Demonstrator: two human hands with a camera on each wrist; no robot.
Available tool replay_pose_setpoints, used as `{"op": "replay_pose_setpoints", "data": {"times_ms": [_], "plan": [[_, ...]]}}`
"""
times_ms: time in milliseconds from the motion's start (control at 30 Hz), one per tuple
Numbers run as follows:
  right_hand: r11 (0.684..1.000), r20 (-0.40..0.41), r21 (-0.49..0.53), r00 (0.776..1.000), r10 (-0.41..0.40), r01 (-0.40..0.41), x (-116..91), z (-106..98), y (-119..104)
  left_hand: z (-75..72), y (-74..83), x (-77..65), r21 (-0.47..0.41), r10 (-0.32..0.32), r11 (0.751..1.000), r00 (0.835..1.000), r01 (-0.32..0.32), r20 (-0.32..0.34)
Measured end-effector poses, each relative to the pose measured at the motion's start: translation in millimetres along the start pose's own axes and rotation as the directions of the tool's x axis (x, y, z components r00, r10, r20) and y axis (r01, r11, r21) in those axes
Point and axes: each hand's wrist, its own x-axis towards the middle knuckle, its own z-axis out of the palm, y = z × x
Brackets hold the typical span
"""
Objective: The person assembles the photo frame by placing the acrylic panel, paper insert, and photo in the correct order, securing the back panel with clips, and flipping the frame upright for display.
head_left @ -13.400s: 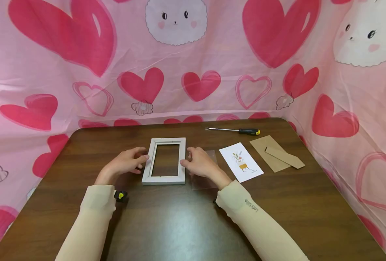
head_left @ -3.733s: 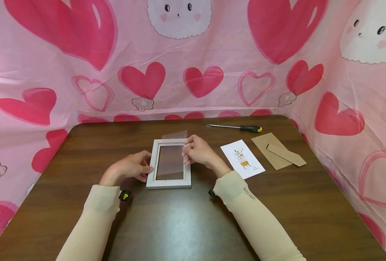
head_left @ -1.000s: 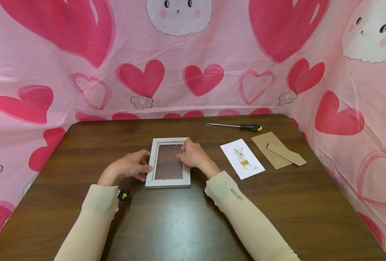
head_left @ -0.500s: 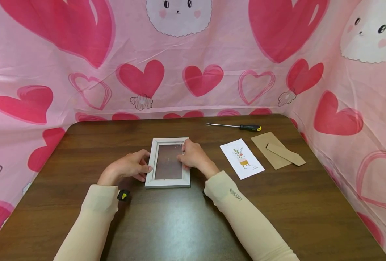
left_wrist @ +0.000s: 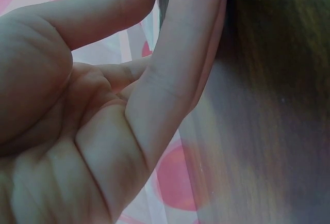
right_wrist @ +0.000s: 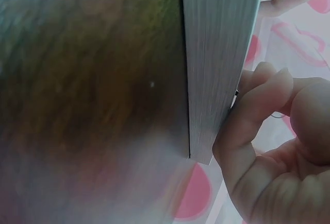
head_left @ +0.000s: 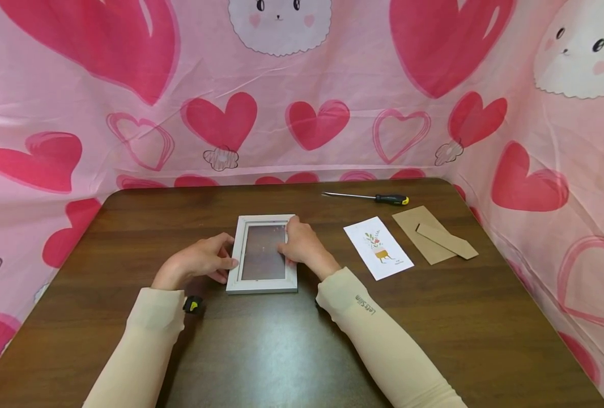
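Left of centre, the left hand (head_left: 200,262) is pinching the frame (head_left: 262,286), lying mid-view with a clear sheet (head_left: 263,255) inside; the right hand (head_left: 304,243) is curling at its right edge, pinch unclear. A screwdriver (head_left: 391,199) is resting upper right.

Pink heart-printed sheets (head_left: 276,82), probably fabric, hang behind and beside a brown wood-grained table (head_left: 465,311) catching pale light.

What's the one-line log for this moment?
left hand: grips frame, left side | right hand: touches frame, right side | clear sheet: in frame | card, backing, screwdriver: on table, right of frame
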Motion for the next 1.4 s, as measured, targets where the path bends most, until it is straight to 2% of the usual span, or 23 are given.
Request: {"op": "replay_pose_setpoints", "data": {"times_ms": [467,700,933,1400], "plan": [[0.998,-0.028,-0.048,0.999,0.031,-0.032,0.8,3.4,-3.9,-0.1,-0.2,-1.9,-0.009,0.004,1.000,1.000,-0.004,-0.009],[0.999,-0.023,-0.032,1.000,0.019,-0.020,1.3,2.7,-1.6,-0.7,0.6,-2.0,-0.013,-0.008,1.000,1.000,0.008,-0.013],[0.999,-0.012,-0.029,1.000,0.017,-0.017,2.5,2.5,-0.9,0.1,1.7,-2.4,-0.008,0.008,1.000,1.000,-0.008,-0.009],[0.999,-0.011,-0.001,0.999,0.044,-0.044,0.6,1.2,1.4,2.9,3.5,-2.0,0.012,0.019,1.000,1.000,-0.019,-0.008]]}}
